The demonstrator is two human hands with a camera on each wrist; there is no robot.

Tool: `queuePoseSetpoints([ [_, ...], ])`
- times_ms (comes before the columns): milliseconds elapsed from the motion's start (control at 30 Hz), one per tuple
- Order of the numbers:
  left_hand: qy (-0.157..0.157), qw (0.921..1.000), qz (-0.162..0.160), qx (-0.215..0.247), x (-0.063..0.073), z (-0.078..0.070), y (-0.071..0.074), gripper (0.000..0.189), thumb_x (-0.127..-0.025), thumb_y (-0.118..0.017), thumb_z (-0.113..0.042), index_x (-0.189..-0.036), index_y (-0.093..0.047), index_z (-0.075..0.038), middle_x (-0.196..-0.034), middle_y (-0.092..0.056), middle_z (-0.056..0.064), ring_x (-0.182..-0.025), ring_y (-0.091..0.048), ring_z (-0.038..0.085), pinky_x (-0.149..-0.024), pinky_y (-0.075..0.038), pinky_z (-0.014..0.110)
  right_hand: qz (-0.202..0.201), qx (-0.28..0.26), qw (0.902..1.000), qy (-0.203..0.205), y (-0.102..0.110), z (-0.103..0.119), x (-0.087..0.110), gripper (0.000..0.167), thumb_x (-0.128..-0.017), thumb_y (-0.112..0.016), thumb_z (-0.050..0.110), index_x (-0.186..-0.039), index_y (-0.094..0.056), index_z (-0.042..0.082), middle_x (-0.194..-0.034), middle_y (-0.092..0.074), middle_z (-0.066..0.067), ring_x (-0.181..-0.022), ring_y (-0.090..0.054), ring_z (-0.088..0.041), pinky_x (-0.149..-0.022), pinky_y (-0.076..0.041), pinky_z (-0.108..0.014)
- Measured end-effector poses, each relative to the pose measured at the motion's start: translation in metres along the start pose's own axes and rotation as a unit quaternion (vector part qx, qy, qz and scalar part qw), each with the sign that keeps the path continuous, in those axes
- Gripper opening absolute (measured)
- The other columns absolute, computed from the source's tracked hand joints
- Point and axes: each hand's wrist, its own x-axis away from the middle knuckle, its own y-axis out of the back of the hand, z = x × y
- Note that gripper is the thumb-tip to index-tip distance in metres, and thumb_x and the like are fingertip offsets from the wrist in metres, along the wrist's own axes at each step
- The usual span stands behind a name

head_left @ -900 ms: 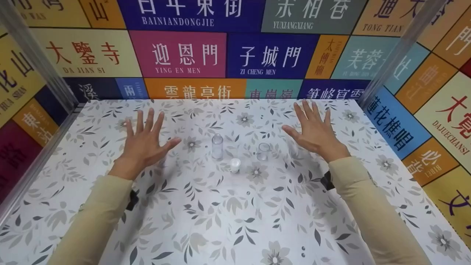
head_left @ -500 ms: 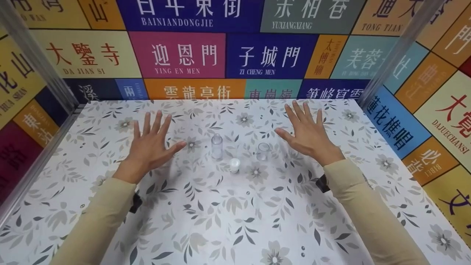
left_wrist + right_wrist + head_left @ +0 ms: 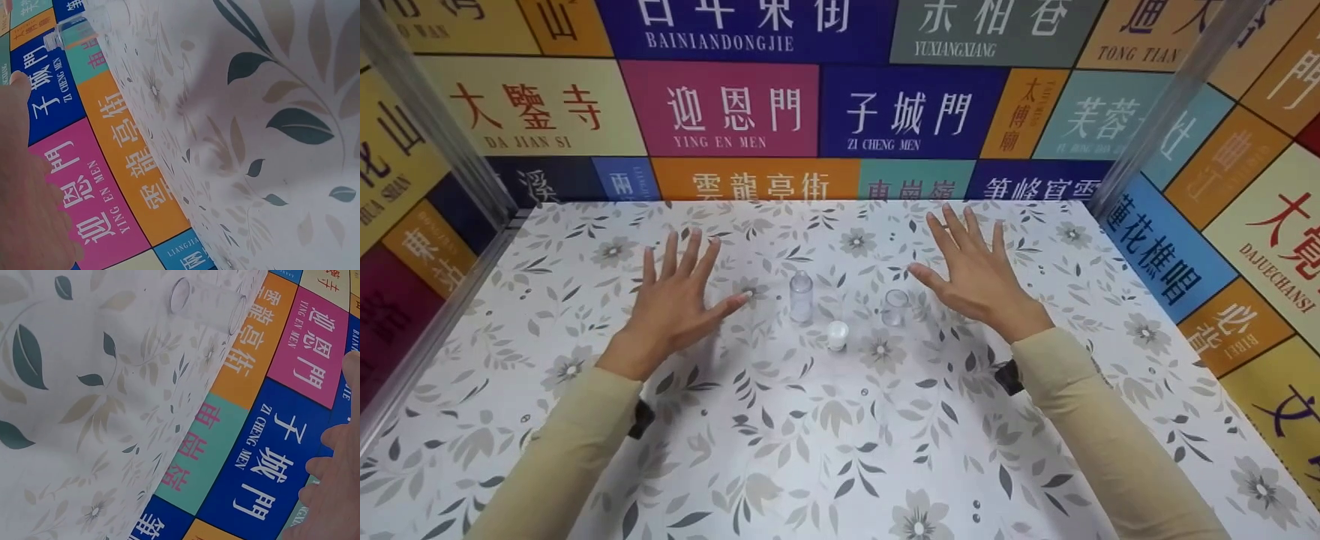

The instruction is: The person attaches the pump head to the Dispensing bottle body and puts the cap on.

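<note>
A small clear bottle (image 3: 801, 298) without a cap stands upright near the middle of the table. In front of it and slightly right is a small white cap-like piece (image 3: 838, 335). Farther right stands a clear cup-like cylinder (image 3: 894, 307), also seen as a transparent cylinder (image 3: 209, 305) in the right wrist view. My left hand (image 3: 671, 315) is held left of the bottle, fingers spread, holding nothing. On the other side my right hand (image 3: 982, 281) spreads its fingers, its thumb pointing toward the clear cylinder. In the left wrist view the bottle (image 3: 79, 32) shows at the top left.
A white table covering (image 3: 810, 465) with grey leaves and flowers lies under everything. Colourful sign panels (image 3: 720, 109) with large characters rise behind the table's back edge and along both sides. Clear upright posts (image 3: 1159, 105) stand at the back corners.
Both hands have shifted inward, the left one to the right and the right one to the left, with fingers still spread. The bottle, white piece and cylinder stay where they were.
</note>
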Motion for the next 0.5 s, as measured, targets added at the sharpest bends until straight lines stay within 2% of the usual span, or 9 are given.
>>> queuePoseSetpoints([
  [167, -0.015, 0.9999, -0.008, -0.003, 0.003, -0.005, -0.002, 0.093, -0.094, -0.04, -0.072, -0.162, -0.009, -0.015, -0.169, 0.003, 0.015, -0.155, 0.011, 0.04, -0.121, 0.01, 0.063, -0.009, 0.005, 0.9999, 0.006, -0.003, 0.005, 0.001, 0.086, -0.096, -0.027, 0.074, -0.162, -0.005, 0.023, -0.17, 0.003, -0.005, -0.157, 0.005, -0.036, -0.12, 0.008, -0.066],
  [500, -0.021, 0.9997, -0.01, 0.002, 0.008, -0.011, -0.007, 0.094, -0.093, -0.039, -0.073, -0.162, -0.009, -0.016, -0.169, 0.001, 0.011, -0.155, 0.01, 0.037, -0.121, 0.009, 0.063, -0.013, 0.006, 0.9998, 0.015, -0.006, 0.013, 0.007, 0.083, -0.097, -0.029, 0.072, -0.162, -0.005, 0.025, -0.17, 0.0, -0.007, -0.157, 0.004, -0.035, -0.12, 0.007, -0.065],
])
